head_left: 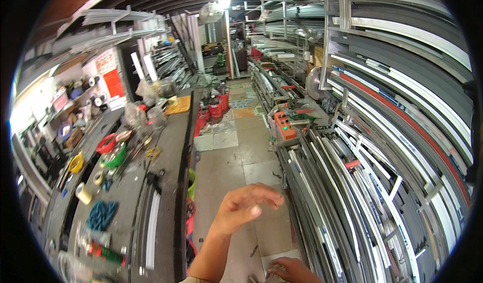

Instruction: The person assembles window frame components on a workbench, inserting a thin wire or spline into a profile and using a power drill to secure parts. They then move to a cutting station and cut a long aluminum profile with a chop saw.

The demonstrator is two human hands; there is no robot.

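My left hand (247,207) is raised over the tiled aisle, fingers loosely curved and thumb apart, with nothing in it. Lower down, at the bottom edge of the head view, my right hand (289,270) shows only in part; its fingers are bent and slightly apart, and I see no object in them. Both hands are in the air between a dark workbench (172,182) on the left and a rack of long metal profiles (322,197) on the right. The profiles lie nearest to my right hand, and neither hand touches them.
On the bench lie a blue cloth-like bundle (102,215), a tape roll (84,193), a green bowl (112,156) and a white profile piece (152,230). Red buckets (215,108) stand along the aisle. An orange control box (285,126) juts out at right. Shelved profiles (402,87) line the wall.
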